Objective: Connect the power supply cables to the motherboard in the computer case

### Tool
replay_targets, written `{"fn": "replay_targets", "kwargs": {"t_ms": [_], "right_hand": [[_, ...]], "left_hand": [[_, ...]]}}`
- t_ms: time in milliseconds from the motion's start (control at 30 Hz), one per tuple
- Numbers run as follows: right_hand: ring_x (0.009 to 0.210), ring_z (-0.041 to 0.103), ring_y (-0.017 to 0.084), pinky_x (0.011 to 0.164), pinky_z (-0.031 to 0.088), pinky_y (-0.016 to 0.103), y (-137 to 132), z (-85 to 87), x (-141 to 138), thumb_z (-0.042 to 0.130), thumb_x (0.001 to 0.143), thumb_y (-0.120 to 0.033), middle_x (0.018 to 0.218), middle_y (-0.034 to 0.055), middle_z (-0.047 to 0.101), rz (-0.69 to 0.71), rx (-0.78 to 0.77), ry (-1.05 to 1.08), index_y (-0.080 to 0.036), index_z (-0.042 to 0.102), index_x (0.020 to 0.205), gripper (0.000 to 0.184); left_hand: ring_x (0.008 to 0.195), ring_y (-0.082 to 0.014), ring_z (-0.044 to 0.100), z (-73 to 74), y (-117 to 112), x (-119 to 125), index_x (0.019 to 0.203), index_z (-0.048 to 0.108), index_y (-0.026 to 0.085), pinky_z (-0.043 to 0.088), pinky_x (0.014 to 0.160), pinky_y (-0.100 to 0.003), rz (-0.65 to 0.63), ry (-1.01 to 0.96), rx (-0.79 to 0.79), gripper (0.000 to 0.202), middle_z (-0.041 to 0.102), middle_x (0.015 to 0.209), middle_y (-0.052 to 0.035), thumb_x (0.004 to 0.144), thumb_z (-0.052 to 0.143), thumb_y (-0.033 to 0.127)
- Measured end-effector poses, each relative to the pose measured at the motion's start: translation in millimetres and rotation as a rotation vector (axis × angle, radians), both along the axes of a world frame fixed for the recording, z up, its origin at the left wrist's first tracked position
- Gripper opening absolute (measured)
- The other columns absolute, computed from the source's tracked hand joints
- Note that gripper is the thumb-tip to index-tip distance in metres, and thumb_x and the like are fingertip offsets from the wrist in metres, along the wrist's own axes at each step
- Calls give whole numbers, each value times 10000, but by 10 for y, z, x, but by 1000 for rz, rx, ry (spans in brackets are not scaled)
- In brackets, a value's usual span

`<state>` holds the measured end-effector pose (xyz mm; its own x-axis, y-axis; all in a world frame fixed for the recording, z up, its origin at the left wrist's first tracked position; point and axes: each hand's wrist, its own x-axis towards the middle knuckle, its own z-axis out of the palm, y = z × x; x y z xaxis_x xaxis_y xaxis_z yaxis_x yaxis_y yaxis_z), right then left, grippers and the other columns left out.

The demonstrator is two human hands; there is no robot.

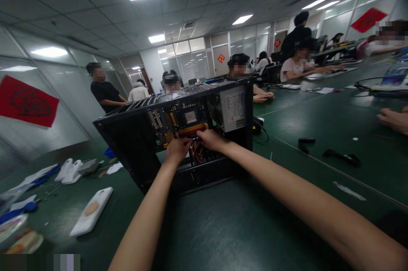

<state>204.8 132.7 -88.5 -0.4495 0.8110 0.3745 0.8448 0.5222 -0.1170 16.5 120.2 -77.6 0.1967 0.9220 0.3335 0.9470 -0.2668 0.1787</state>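
An open black computer case (204, 177) stands on the green table, its inside facing me. My left hand (177, 150) reaches in below the motherboard (178, 120), fingers closed in a pinch near a bundle of coloured cables (198, 152). Just to the right, my right hand (213, 139) is closed with its fingertips close to the orange and red memory slots (192, 129). What either hand pinches is too small or blurred to make out. A labelled power supply (233, 109) sits in the upper right of the case.
On the left lie a white phone (92, 212), white items (72, 171) and plastic packaging. To the right are black parts (342, 157) and a clear strip (349, 190). Another person's hands (395, 120) rest at the right edge; several people sit or stand beyond the case.
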Motion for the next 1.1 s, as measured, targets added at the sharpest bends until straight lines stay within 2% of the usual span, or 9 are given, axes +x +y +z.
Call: {"fn": "replay_targets", "kwargs": {"t_ms": [167, 367, 867, 1000, 1100], "right_hand": [[1047, 686, 205, 852, 466, 243, -13, -69, 74, 518, 930, -127, 1117, 115, 734, -21, -5, 98, -142, 659, 1197, 302], [990, 707, 192, 831, 468, 223, 7, -65, 82, 540, 940, -179, 1041, 81, 769, -29, -27, 137, -175, 756, 1053, 244], [926, 717, 220, 760, 462, 251, 47, -39, 16, 517, 918, -175, 1015, 117, 776, -108, -50, 103, -168, 788, 997, 282], [925, 715, 223, 767, 462, 255, 9, -4, 15, 520, 917, -165, 1012, 128, 774, -117, -62, 83, -151, 786, 1005, 280], [952, 706, 218, 803, 462, 257, -72, 60, 42, 498, 952, -186, 1037, 130, 766, -90, -55, 67, -141, 768, 1036, 286]], "left_hand": [[1004, -237, 716, 6, -21, 4, 1167, 756, 348, 511, 809, -285, 4, 15, -9, 290, 778, 1072, -37, 950, 571, 398], [997, -250, 719, -5, -10, 6, 1154, 761, 348, 514, 788, -295, 5, 28, 11, 288, 782, 1051, -37, 945, 572, 407], [988, -269, 716, 24, -3, 43, 1171, 756, 356, 524, 797, -322, 30, 118, 12, 310, 777, 1070, -54, 945, 558, 434], [1009, -264, 704, 16, 34, 16, 1146, 765, 372, 511, 805, -311, 39, 56, 9, 300, 774, 1086, -39, 934, 577, 468], [974, -241, 705, 16, 7, -24, 1124, 778, 346, 489, 774, -278, 35, -46, 8, 300, 784, 1007, -39, 928, 589, 470]]}}
